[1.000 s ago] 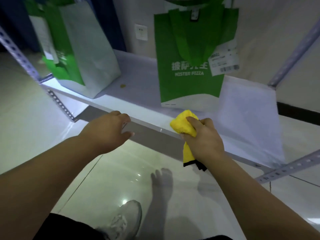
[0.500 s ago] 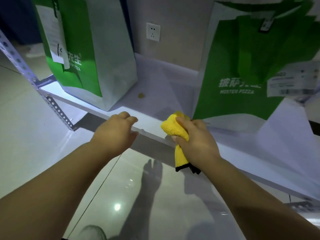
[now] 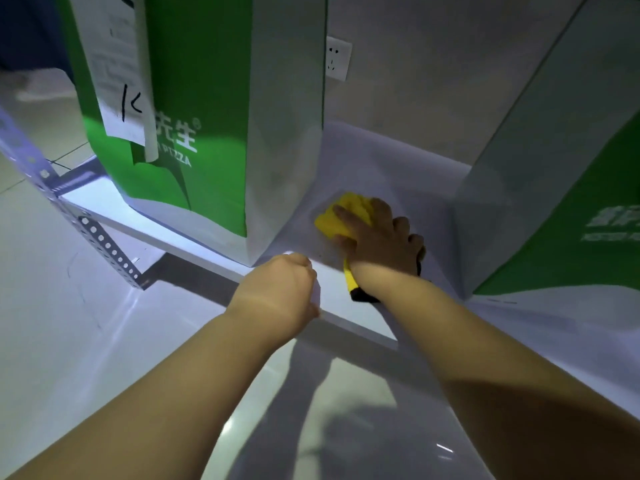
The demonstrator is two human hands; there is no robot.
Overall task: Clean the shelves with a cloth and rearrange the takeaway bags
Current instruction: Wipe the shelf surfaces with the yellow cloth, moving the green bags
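Note:
My right hand (image 3: 381, 237) grips a yellow cloth (image 3: 346, 213) and presses it onto the white shelf board (image 3: 391, 168), in the gap between two takeaway bags. The left bag (image 3: 207, 116) is green and white with a paper receipt taped to its front. Only the side and part of the green front of the right bag (image 3: 561, 188) show. My left hand (image 3: 280, 289) holds the shelf's front edge, fingers curled over it, just below the left bag's corner.
A perforated metal upright (image 3: 100, 237) carries the shelf's left front corner. A wall socket (image 3: 337, 58) sits on the wall behind the shelf. Glossy floor tiles (image 3: 69, 341) lie below.
My right hand has moved the cloth from the shelf's front edge deeper onto the board between the bags. The view has closed in on the shelf. My left hand still holds the edge.

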